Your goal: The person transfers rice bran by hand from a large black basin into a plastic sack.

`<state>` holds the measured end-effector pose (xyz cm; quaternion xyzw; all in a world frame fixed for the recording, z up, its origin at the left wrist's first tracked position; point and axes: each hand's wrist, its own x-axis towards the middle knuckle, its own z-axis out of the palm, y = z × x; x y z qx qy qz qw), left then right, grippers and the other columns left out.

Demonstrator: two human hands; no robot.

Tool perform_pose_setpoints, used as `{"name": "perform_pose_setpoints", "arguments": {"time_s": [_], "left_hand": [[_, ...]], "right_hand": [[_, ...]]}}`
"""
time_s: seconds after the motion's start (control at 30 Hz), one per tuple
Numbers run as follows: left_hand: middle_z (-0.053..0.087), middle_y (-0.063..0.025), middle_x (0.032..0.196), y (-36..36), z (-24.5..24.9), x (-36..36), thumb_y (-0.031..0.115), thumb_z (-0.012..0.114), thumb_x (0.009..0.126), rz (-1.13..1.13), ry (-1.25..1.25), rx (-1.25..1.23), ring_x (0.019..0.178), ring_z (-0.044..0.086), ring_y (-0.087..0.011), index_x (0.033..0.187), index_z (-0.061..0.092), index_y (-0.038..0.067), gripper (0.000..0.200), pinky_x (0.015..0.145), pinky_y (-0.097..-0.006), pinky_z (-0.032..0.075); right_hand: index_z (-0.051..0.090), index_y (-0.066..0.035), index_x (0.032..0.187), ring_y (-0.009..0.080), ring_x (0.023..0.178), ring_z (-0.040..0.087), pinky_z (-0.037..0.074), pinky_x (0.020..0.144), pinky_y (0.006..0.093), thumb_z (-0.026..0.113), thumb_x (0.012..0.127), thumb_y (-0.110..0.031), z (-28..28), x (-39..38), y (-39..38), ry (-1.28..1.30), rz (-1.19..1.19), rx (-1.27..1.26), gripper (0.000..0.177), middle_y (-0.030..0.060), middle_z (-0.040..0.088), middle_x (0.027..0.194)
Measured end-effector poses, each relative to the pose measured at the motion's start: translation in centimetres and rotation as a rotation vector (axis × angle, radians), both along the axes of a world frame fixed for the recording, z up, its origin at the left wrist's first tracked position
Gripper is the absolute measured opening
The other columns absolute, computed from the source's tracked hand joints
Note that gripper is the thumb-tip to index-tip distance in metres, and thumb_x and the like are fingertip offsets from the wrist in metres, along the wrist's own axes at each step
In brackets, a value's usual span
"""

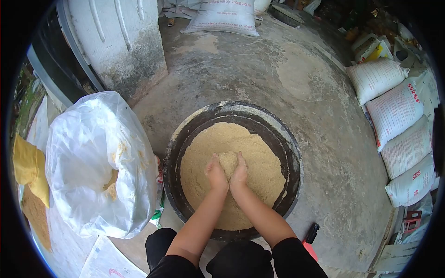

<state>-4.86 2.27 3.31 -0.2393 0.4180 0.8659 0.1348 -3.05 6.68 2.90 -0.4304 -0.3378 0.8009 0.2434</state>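
Observation:
A wide black tub stands on the floor in front of me, with tan meal spread across its inside. My left hand and my right hand are cupped side by side over the middle of the tub. Between them they hold a heap of the same meal, which rises above the palms. The fingers curve around the heap, and their undersides are hidden.
Left of the tub is a clear plastic bag, open at the top with some meal inside. A yellow sack lies beyond it. Stuffed white sacks line the right side; another sack lies ahead. A black-handled red object is at lower right.

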Motion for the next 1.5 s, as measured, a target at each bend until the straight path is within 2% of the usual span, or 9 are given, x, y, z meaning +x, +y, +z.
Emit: {"name": "perform_pose_setpoints", "arguments": {"time_s": [0.4, 0.57, 0.7, 0.77, 0.97, 1.17, 1.27, 1.37, 1.5], "left_hand": [[0.058, -0.0030, 0.075, -12.2, 24.5, -5.2, 0.025, 0.044, 0.091, 0.099, 0.527, -0.049, 0.068, 0.050, -0.0076, 0.083, 0.058, -0.002, 0.031, 0.064, -0.0230, 0.041], [0.061, -0.0081, 0.081, -21.4, 28.1, -7.2, 0.023, 0.044, 0.090, 0.329, 0.593, -0.260, 0.073, 0.054, -0.0115, 0.088, 0.059, -0.005, 0.032, 0.067, -0.0266, 0.044], [0.062, -0.0126, 0.083, -26.4, 26.6, -9.7, 0.024, 0.049, 0.087, 0.384, 0.536, -0.422, 0.076, 0.058, -0.0191, 0.089, 0.059, -0.005, 0.031, 0.069, -0.0305, 0.044], [0.063, -0.0180, 0.087, -28.0, 25.0, -10.9, 0.026, 0.054, 0.083, 0.335, 0.584, -0.808, 0.082, 0.060, -0.0291, 0.094, 0.060, -0.004, 0.033, 0.075, -0.0348, 0.044], [0.062, -0.0207, 0.091, -28.4, 26.0, -9.6, 0.030, 0.058, 0.079, 0.264, 0.641, -1.168, 0.088, 0.059, -0.0320, 0.096, 0.062, -0.001, 0.036, 0.081, -0.0358, 0.043], [0.063, -0.0179, 0.087, -20.3, 26.3, -6.7, 0.022, 0.058, 0.080, 0.170, 0.867, -0.961, 0.084, 0.060, -0.0279, 0.090, 0.062, -0.002, 0.026, 0.074, -0.0332, 0.045], [0.062, -0.0045, 0.085, -14.4, 25.1, -3.8, 0.015, 0.054, 0.086, -0.218, 0.941, -0.514, 0.080, 0.054, -0.0084, 0.093, 0.060, -0.003, 0.020, 0.073, -0.0228, 0.042], [0.061, 0.0003, 0.085, -7.5, 17.2, -3.0, 0.014, 0.052, 0.087, -0.540, 0.856, -0.315, 0.077, 0.052, -0.0047, 0.092, 0.061, 0.000, 0.017, 0.069, -0.0201, 0.041], [0.060, -0.0182, 0.097, -2.4, 2.3, -1.3, 0.021, 0.054, 0.084, -0.478, 0.687, -0.964, 0.088, 0.059, -0.0267, 0.106, 0.057, -0.001, 0.031, 0.080, -0.0312, 0.043]], "right_hand": [[0.056, 0.001, 0.094, 0.0177, 0.078, 0.057, 0.045, 0.071, 0.0284, 0.043, 0.089, -0.029, 26.3, -5.9, -12.9, 0.410, 0.223, 0.148, 0.033, 0.0086, 0.058, 0.090], [0.057, 0.003, 0.090, 0.0158, 0.074, 0.055, 0.043, 0.068, 0.0273, 0.046, 0.088, -0.029, 28.5, -9.4, -21.4, 0.415, 0.446, 0.219, 0.033, 0.0080, 0.058, 0.087], [0.059, 0.003, 0.079, 0.0168, 0.069, 0.055, 0.043, 0.066, 0.0299, 0.047, 0.087, -0.028, 26.7, -12.4, -26.4, 0.379, 0.513, 0.284, 0.034, 0.0092, 0.059, 0.075], [0.059, 0.003, 0.070, 0.0208, 0.063, 0.054, 0.043, 0.064, 0.0332, 0.048, 0.085, -0.026, 23.7, -14.7, -27.1, 0.356, 0.596, 0.638, 0.035, 0.0124, 0.058, 0.064], [0.062, 0.003, 0.074, 0.0284, 0.067, 0.058, 0.043, 0.066, 0.0341, 0.051, 0.083, -0.025, 25.2, -12.5, -25.0, 0.288, 0.545, 1.149, 0.032, 0.0176, 0.062, 0.071], [0.064, 0.003, 0.078, 0.0222, 0.076, 0.060, 0.043, 0.072, 0.0299, 0.050, 0.085, -0.027, 24.5, -9.2, -14.6, 0.283, 0.434, 1.025, 0.033, 0.0145, 0.064, 0.079], [0.065, -0.002, 0.077, 0.0137, 0.076, 0.057, 0.042, 0.068, 0.0249, 0.053, 0.085, -0.029, 19.5, -6.6, -7.2, 0.181, 0.334, 0.728, 0.030, 0.0070, 0.064, 0.080], [0.064, -0.005, 0.075, 0.0119, 0.071, 0.054, 0.040, 0.064, 0.0241, 0.056, 0.083, -0.032, 11.0, -3.1, -0.9, 0.084, 0.166, 0.506, 0.029, 0.0026, 0.060, 0.074], [0.063, -0.002, 0.080, 0.0133, 0.074, 0.054, 0.041, 0.066, 0.0263, 0.056, 0.083, -0.035, -0.5, 2.6, 4.9, -0.232, 0.089, 0.573, 0.034, 0.0038, 0.061, 0.075]]}}
